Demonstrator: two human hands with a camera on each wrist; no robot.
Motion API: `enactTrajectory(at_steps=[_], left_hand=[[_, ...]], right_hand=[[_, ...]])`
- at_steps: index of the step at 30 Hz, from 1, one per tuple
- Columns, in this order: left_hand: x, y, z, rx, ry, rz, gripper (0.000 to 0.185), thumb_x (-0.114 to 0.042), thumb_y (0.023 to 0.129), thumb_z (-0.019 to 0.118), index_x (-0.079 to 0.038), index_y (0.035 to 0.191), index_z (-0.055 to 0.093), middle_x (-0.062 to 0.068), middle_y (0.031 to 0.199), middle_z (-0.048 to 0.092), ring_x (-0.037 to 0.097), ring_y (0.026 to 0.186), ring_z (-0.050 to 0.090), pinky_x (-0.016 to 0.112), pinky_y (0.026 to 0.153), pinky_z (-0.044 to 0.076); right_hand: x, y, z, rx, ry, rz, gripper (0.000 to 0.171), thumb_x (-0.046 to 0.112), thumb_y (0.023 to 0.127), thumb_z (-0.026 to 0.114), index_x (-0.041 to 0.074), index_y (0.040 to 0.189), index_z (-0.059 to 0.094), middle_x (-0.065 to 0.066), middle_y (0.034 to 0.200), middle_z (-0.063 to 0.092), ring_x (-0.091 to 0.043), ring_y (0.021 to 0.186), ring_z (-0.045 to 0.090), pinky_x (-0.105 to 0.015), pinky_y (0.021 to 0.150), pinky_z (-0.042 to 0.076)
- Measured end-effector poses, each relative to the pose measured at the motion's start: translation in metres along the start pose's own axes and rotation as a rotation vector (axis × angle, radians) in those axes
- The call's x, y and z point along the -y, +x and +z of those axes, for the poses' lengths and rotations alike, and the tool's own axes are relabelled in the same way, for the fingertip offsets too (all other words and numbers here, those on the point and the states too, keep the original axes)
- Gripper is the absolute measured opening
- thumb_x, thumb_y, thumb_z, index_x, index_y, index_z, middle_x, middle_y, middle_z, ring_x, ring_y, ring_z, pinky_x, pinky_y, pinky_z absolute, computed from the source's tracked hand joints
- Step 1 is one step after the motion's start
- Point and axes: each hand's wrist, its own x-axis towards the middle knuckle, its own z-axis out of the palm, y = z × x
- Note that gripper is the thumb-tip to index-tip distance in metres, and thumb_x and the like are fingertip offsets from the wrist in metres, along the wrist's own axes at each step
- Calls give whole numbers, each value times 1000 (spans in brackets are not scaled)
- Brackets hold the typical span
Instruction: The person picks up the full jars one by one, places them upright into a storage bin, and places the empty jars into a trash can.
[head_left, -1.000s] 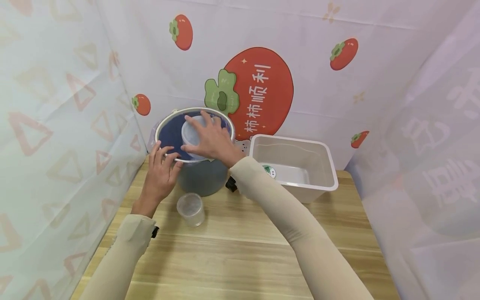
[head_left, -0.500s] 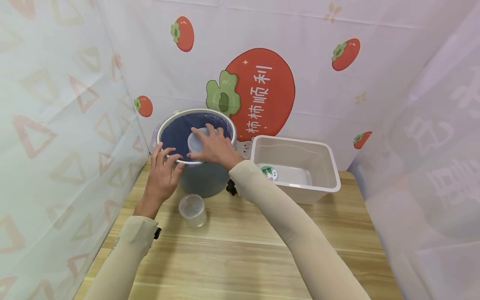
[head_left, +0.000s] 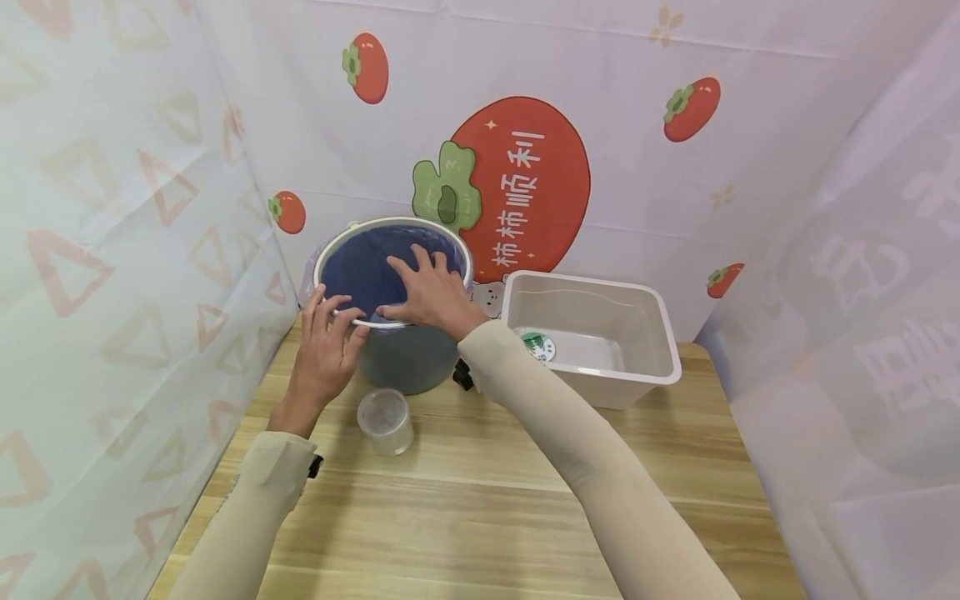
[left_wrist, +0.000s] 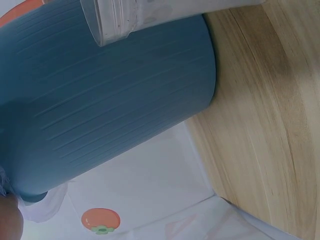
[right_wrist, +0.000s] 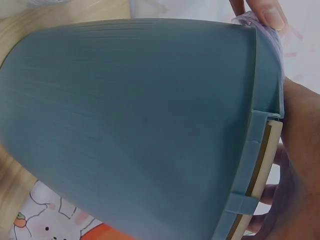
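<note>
1. Blue-grey ribbed waste bin [head_left: 405, 354]: standing upright at the back left of the wooden table [head_left: 480, 500], close to the printed backdrop [head_left: 517, 183]. A purple liner bag [head_left: 360, 267] is lining its inside, and a white ring [head_left: 333, 242] is running round the mouth.
2. Left hand [head_left: 322, 350]: resting on the near left part of the bin's rim, fingers curling over the white ring and gripping it, thumb lying along the outside. In the left wrist view only the bin's ribbed wall [left_wrist: 100, 100] is showing; the fingers themselves are barely visible there.
3. Right hand [head_left: 427, 292]: reaching over the near edge of the bin's mouth, fingers spread and fairly straight, lying flat over the liner. Whether anything is sitting under the palm cannot be told (the hand is covering that spot). In the right wrist view the palm [right_wrist: 300, 165] is lying against the rim clip of the bin [right_wrist: 150, 125].
4. Small clear plastic cup [head_left: 385, 421]: standing upright on the table just in front of the bin, near the left wrist, touched by neither hand.
5. White rectangular plastic tub [head_left: 660, 333]: sitting to the right of the bin, just beside it, with a round green sticker [head_left: 534, 342] showing inside.
6. Both forearms: wearing beige sleeves [head_left: 570, 433].
</note>
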Motion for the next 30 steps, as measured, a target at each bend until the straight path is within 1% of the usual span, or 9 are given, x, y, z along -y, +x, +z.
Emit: enactTrajectory(at_steps=[5,10,15,19,23,26,30], left_hand=[[-1,-1,-1,28,-6,-24,66,-59,116,33,-2,124,64,29,147,54,49,162,26,65,134,23],[-1,-2,-2,41,-3,-37,67,-60,116,32,-2,124,64,28,147,53,49,163,26,66,134,24],[0,-1,-1,14,0,-13,67,-59,117,32,-1,123,64,29,145,54,53,160,29,64,134,24],[0,0,0,-5,-1,8,65,-57,117,33,-1,121,64,30,143,55,55,158,31,63,135,23],[1,0,2,-17,-4,13,64,-58,117,34,-2,121,65,30,141,56,55,158,32,61,135,22],[1,1,2,-30,-11,17,63,-58,117,35,-2,120,65,30,140,56,56,156,33,60,136,22],[2,2,3,-42,-11,37,61,-56,117,36,-2,118,65,30,138,57,58,154,36,59,136,22]], right_hand=[[0,0,2,-23,-54,-13,91,73,98,66,33,172,32,-11,181,23,-40,162,31,-61,122,47],[2,-4,3,-76,-96,-45,86,71,100,64,32,171,35,-11,179,28,-41,161,34,-63,122,47],[5,-14,0,-104,-109,-73,85,71,100,62,32,171,36,-11,178,29,-41,161,34,-63,121,48],[4,-23,-4,-110,-109,-71,85,72,100,62,33,171,35,-9,179,30,-39,162,33,-62,121,48],[-1,-36,-6,-127,-85,-76,84,70,101,62,33,171,35,-9,177,33,-38,161,33,-63,121,48],[-7,-48,-6,-141,-63,-98,83,68,102,63,31,171,35,-10,175,36,-39,160,36,-63,119,50],[-16,-64,-2,-183,-64,-117,81,67,102,64,30,170,38,-11,172,41,-38,158,40,-61,117,52]])
